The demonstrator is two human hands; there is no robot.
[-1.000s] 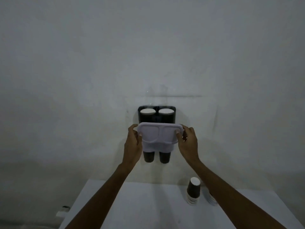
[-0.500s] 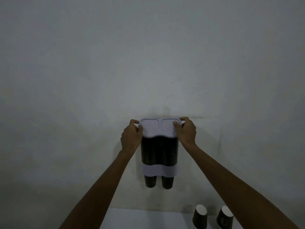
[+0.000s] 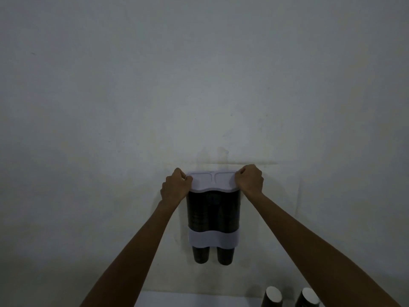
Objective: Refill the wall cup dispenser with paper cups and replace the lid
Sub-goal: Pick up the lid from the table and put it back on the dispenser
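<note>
The wall cup dispenser (image 3: 213,213) is a dark twin tube with a pale band near its bottom, fixed to the wall. Dark paper cups (image 3: 201,254) poke out below each tube. The pale lid (image 3: 213,182) lies flat on the dispenser's top. My left hand (image 3: 176,186) grips the lid's left end and my right hand (image 3: 249,180) grips its right end, fingers curled over the edges. The cup stacks inside the tubes are hidden by the dark walls.
Two upside-down dark paper cups (image 3: 271,296) (image 3: 308,298) stand on a white table (image 3: 190,301) at the bottom edge, below and right of the dispenser. A plain grey wall (image 3: 199,85) fills everything else in view.
Both hands raised the lid from in front of the dispenser onto its open top, covering the two cup stacks. The view tilted upward, so the table dropped toward the bottom edge.
</note>
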